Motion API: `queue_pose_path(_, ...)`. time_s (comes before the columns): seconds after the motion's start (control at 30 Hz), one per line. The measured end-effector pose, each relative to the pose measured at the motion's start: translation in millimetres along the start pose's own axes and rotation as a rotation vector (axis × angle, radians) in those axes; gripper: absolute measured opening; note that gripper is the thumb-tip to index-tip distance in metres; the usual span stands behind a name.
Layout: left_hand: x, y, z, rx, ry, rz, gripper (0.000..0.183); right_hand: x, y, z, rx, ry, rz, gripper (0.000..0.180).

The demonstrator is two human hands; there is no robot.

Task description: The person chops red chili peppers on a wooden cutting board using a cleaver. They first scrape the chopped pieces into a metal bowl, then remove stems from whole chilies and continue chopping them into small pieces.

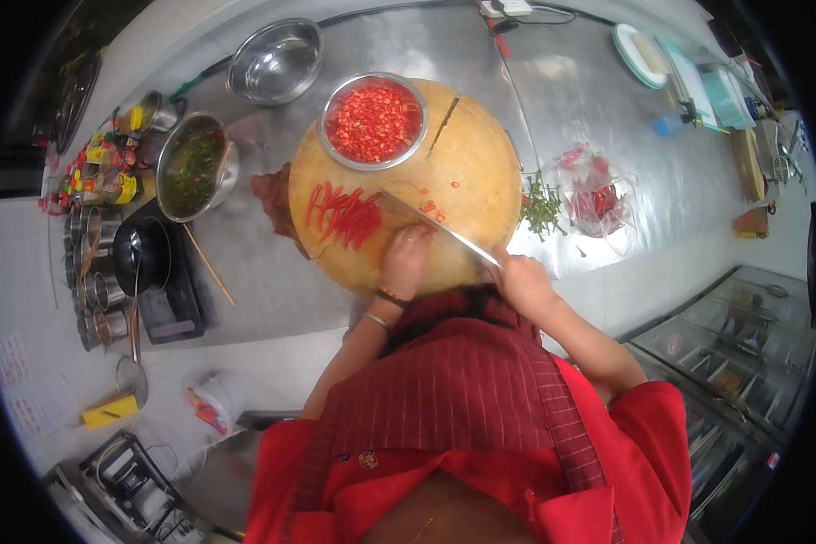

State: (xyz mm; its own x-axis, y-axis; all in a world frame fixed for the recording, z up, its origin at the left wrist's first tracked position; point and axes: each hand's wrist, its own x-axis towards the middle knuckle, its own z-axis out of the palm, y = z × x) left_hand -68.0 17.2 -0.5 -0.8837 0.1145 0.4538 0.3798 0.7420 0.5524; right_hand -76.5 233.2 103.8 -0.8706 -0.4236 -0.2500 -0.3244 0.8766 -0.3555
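Note:
A kitchen knife (449, 232) lies across the round wooden chopping board (476, 143), its handle inside my right hand (522, 284). Just left of the blade, my left hand (406, 258) presses red chilli peppers to the wood; the fingers partly hide them. Cut chilli rings (432, 209) are scattered beyond the blade. A row of whole red chillies (345, 216) rests on the board's left side. At the far edge of the board stands a steel bowl (325, 129) filled with chopped red chilli (375, 124).
Right of the board are green chilli stems (542, 205) and a clear plastic bag (602, 204) holding red chillies. A steel bowl (275, 61) stands behind, on the left. Further left are a bowl of green leaves in liquid (194, 166), a chopstick (207, 262) and a black wok (143, 255).

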Motion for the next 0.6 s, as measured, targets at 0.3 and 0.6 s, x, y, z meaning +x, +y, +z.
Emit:
queue_pose_path(0.3, -8.4, -2.0, 2.5, 0.067, -0.037, -0.010, 0.016, -33.9, -6.7, -18.8, -0.077, -0.098, 0.033, 0.022)
queue_pose_path(0.6, -5.9, -0.4, -1.8, -0.003, 0.048, -0.005, 0.012, -0.7, -0.6, 6.2, 0.011, 0.028, 0.006, 0.030)
